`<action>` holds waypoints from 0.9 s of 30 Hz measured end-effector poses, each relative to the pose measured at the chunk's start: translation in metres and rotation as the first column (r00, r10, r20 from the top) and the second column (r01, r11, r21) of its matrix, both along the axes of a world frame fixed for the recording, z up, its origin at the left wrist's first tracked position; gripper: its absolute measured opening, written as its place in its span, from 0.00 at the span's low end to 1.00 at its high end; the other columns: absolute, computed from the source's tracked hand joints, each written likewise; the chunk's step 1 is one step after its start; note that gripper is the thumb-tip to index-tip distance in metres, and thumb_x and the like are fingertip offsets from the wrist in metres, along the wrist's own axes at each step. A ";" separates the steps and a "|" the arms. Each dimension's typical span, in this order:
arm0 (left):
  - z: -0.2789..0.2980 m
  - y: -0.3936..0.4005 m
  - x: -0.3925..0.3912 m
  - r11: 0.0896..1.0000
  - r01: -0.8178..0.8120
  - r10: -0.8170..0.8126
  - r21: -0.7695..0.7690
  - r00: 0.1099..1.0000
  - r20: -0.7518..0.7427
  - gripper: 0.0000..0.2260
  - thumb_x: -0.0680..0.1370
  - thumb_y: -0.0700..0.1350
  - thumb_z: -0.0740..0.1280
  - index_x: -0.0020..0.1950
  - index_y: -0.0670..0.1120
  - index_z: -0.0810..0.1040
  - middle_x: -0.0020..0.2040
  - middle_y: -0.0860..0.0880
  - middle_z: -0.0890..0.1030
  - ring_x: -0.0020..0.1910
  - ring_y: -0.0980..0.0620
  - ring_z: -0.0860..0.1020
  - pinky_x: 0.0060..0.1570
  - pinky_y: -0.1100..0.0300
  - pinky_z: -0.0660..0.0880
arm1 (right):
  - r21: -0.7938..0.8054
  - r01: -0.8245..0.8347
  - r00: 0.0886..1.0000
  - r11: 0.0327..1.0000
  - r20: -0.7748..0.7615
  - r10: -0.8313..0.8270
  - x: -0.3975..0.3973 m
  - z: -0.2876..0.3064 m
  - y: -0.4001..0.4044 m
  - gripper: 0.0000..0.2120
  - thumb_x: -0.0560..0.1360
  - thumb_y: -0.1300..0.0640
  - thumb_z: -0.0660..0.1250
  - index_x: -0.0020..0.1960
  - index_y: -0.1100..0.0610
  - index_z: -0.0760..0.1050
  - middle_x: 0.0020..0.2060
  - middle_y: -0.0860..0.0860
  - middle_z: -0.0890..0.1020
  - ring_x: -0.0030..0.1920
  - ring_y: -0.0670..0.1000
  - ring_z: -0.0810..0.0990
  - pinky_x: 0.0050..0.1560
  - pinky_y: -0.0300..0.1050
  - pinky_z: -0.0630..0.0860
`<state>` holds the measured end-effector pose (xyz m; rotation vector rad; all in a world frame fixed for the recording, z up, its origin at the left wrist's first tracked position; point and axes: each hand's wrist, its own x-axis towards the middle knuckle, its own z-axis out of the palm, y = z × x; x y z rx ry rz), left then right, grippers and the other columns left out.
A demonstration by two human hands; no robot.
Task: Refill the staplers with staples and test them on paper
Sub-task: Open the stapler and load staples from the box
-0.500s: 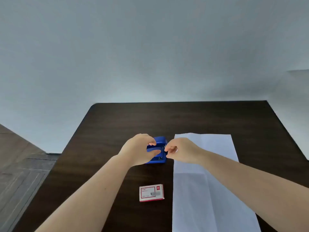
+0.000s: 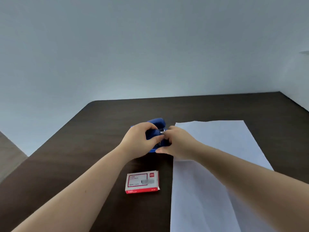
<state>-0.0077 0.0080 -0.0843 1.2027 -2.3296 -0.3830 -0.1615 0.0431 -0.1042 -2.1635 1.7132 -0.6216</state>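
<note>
Since half a second back: blue stapler point(image 2: 156, 122) top swung up, both hands closer in. Left hand point(image 2: 139, 139) clamped round its body, right hand point(image 2: 175, 142) pinching its near end. On desk point(image 2: 83, 148) between hands, long axis running away from viewer; staple box point(image 2: 142, 182) nearer, closer to left hand.

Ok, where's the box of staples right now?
In the head view the staple box lies flat on the dark table, nearer the person than the blue stapler, just left of the white paper and touched by neither hand.
</note>
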 end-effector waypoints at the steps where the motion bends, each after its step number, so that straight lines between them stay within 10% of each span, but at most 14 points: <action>1: -0.001 0.003 0.000 1.000 -0.006 0.005 -0.016 1.000 -0.023 0.09 0.74 0.50 0.69 0.52 0.49 0.79 0.43 0.56 0.78 0.41 0.57 0.75 0.39 0.71 0.66 | -0.013 0.000 1.000 1.000 0.002 0.001 0.000 -0.002 0.002 0.14 0.71 0.49 0.70 0.52 0.56 0.79 0.43 0.51 0.73 0.43 0.48 0.70 0.44 0.41 0.67; 6: 0.008 0.019 0.007 0.989 -0.095 0.136 0.116 0.898 -0.418 0.09 0.77 0.49 0.66 0.52 0.46 0.78 0.41 0.54 0.79 0.41 0.54 0.76 0.41 0.65 0.70 | -0.040 0.033 0.997 0.999 -0.073 -0.035 0.002 -0.003 0.016 0.15 0.73 0.48 0.69 0.53 0.58 0.78 0.48 0.54 0.80 0.44 0.50 0.73 0.44 0.42 0.69; 10: 0.015 0.024 0.028 0.915 -0.044 0.389 0.401 0.364 -0.846 0.09 0.79 0.50 0.63 0.44 0.47 0.75 0.39 0.51 0.76 0.40 0.53 0.73 0.43 0.59 0.71 | -0.007 0.062 0.995 0.998 -0.077 -0.062 0.002 0.000 0.025 0.11 0.73 0.50 0.69 0.49 0.57 0.78 0.43 0.51 0.76 0.42 0.49 0.72 0.41 0.39 0.66; 15: 0.005 0.029 0.052 0.833 -0.086 0.540 0.547 -0.088 -0.837 0.08 0.82 0.44 0.52 0.50 0.49 0.70 0.43 0.49 0.74 0.39 0.51 0.74 0.42 0.53 0.75 | -0.051 0.054 0.998 0.997 -0.039 -0.056 -0.001 0.000 0.032 0.08 0.72 0.52 0.69 0.42 0.56 0.76 0.39 0.49 0.73 0.41 0.50 0.73 0.36 0.39 0.65; 18: -0.012 0.024 0.064 0.725 -0.233 0.661 0.649 -0.033 -0.750 0.12 0.80 0.40 0.49 0.53 0.48 0.72 0.50 0.47 0.74 0.45 0.48 0.75 0.48 0.49 0.78 | -0.071 0.056 0.998 0.996 -0.010 -0.057 -0.004 -0.005 0.037 0.11 0.72 0.52 0.69 0.44 0.60 0.77 0.40 0.52 0.75 0.40 0.51 0.73 0.35 0.39 0.66; 22: -0.021 0.019 0.067 0.600 -0.576 0.783 0.555 0.279 -0.556 0.16 0.75 0.34 0.51 0.56 0.39 0.74 0.53 0.41 0.77 0.49 0.40 0.77 0.46 0.51 0.74 | -0.057 0.072 0.997 0.996 -0.013 -0.073 -0.010 -0.002 0.039 0.12 0.71 0.50 0.71 0.45 0.60 0.79 0.41 0.54 0.79 0.40 0.52 0.76 0.39 0.43 0.70; 27: -0.021 0.025 0.060 0.592 -0.663 0.800 0.458 0.413 -0.435 0.12 0.74 0.31 0.52 0.50 0.33 0.73 0.52 0.34 0.77 0.42 0.39 0.72 0.45 0.48 0.72 | -0.050 0.098 0.994 0.994 0.047 -0.096 -0.011 -0.008 0.042 0.13 0.70 0.49 0.72 0.47 0.58 0.79 0.44 0.55 0.81 0.39 0.50 0.75 0.39 0.43 0.70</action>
